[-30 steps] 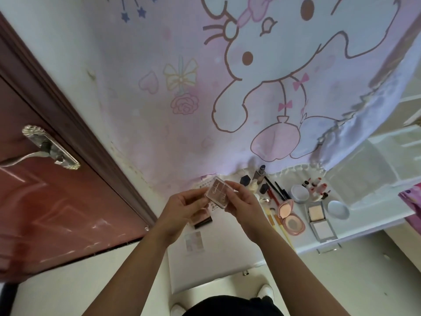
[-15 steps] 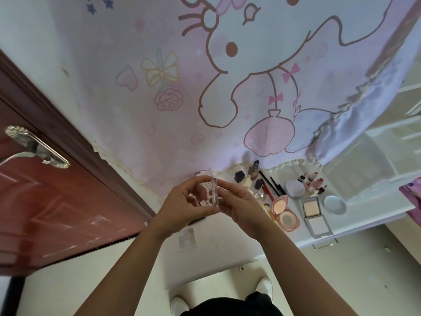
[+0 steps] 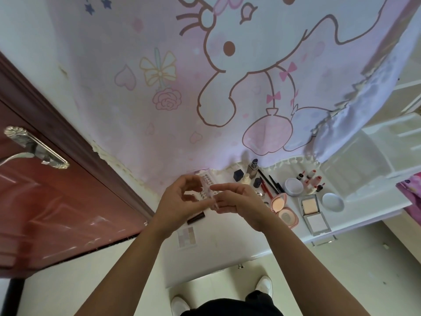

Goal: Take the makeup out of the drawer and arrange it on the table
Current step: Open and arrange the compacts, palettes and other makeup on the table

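**Clear palette held edge-on above a crowded white table**

Both hands meet over the white tabletop (image 3: 227, 254). The left hand (image 3: 180, 201) and the right hand (image 3: 237, 199) pinch a small clear plastic makeup case (image 3: 208, 193) between their fingertips, turned so only its thin edge shows — its contents cannot be made out. The left fingers curl around its near side; the right thumb and forefinger close on the other.

The hands hide part of what lies beneath them: a dark brown flat stick (image 3: 196, 218) pokes out under the left wrist, and a pale swatch card (image 3: 186, 236) lies just nearer the body. A sheet of press-on nails (image 3: 208, 177) shows behind the fingers.

To the right the table is full — an open pink round compact (image 3: 283, 209), an open silver square powder compact (image 3: 313, 213), a pale blue round lid (image 3: 333, 202), a round white jar (image 3: 293, 187), small red-capped bottles (image 3: 313, 181), dark pencils (image 3: 271, 183) and a tall foundation bottle (image 3: 253, 168). A pink cartoon cloth (image 3: 205, 87) hangs behind; a red-brown door (image 3: 57, 213) stands at the left.
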`<state>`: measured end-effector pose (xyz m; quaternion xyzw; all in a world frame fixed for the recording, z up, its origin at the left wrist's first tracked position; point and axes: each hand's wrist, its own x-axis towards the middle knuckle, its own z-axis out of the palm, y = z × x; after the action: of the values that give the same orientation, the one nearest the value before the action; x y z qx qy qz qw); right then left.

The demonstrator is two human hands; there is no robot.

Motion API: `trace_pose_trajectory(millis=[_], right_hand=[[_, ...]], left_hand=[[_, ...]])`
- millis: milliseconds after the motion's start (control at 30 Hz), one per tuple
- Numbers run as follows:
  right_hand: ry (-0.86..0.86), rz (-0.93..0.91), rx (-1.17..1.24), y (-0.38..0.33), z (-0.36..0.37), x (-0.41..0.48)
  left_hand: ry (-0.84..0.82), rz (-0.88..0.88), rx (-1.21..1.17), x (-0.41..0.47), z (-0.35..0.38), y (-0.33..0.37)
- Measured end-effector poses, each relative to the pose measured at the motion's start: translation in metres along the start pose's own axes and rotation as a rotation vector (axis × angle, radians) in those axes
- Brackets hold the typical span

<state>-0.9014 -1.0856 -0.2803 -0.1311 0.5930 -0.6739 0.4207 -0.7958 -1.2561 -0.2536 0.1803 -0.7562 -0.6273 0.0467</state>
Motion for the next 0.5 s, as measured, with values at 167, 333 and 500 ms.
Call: trace_pose_trajectory(millis=[167,333,500], right_hand=[[0.066,-0.138,-0.246,-0.001,-0.001,0.0],[0.028,-0.289,-0.579,-0.02,0.003,-0.005],[-0.078,-0.34,-0.899,-0.048,0.007,-0.001]], left_hand=[[0.003,-0.309,-0.576,0.005,-0.003,0.004],[-0.055,-0.385,-0.703,0.003,-0.004,0.014],[-0.091,-0.435,-0.693,0.004,-0.003,0.019]])
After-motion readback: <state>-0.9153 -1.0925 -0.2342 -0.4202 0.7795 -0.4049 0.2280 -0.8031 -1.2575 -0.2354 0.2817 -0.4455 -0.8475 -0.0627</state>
